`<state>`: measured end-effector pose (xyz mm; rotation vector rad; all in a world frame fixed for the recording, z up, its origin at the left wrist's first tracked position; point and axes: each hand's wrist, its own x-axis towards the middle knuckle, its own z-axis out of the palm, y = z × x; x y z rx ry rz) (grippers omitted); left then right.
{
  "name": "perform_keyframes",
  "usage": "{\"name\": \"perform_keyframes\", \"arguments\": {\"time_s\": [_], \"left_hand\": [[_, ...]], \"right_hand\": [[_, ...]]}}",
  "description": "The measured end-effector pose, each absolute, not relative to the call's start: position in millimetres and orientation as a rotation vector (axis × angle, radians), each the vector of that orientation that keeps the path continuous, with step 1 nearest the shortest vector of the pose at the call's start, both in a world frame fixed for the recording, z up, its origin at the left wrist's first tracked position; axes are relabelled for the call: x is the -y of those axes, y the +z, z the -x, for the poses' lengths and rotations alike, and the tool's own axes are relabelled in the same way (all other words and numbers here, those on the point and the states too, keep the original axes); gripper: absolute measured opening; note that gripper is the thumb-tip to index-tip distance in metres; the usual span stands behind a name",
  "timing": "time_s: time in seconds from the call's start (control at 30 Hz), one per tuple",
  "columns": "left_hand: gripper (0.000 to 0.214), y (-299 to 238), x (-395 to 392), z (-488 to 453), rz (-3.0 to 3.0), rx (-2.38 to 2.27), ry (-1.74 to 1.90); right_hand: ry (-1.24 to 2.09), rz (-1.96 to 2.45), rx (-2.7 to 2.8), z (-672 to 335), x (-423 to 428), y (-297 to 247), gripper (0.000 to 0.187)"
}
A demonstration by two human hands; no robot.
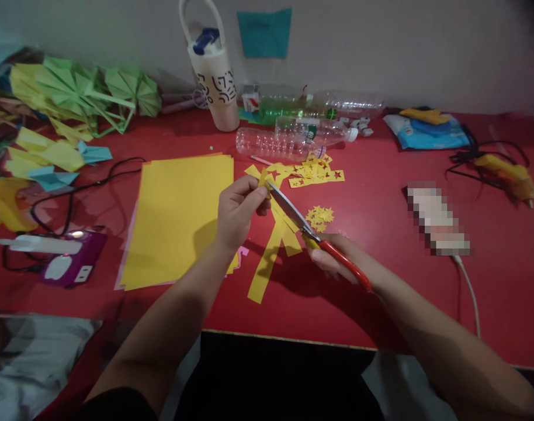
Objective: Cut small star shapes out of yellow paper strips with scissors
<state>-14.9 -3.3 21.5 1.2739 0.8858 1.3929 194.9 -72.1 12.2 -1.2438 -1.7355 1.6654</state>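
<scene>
My left hand (239, 209) pinches a small piece of yellow paper (264, 178) above the red table (381, 280). My right hand (332, 257) grips red-handled scissors (308, 231), whose blades point up-left and touch that piece. Below the hands lie yellow paper strips (271, 251). A little pile of cut yellow stars (320, 216) sits just right of the blades. Punched yellow scraps with star holes (315, 172) lie behind them. A stack of yellow sheets (179, 216) lies left of my left hand.
Clear plastic bottles (288, 143) and a cup in a carrier (217, 88) stand at the back. Folded green and yellow paper shapes (74, 93) fill the back left. A glue gun (508, 175) with cable lies at right, a purple device (72, 263) at left.
</scene>
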Motion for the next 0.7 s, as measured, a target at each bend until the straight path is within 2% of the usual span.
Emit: {"name": "perform_keyframes", "arguments": {"time_s": [0.37, 0.7], "left_hand": [[0.028, 16, 5, 12, -1.285, -0.862, 1.422], [0.029, 16, 5, 11, -1.263, -0.861, 1.389]], "right_hand": [[1.69, 1.26, 1.673, -189, 77, 17, 0.055], [1.726, 1.474, 1.549, -181, 77, 27, 0.048]]}}
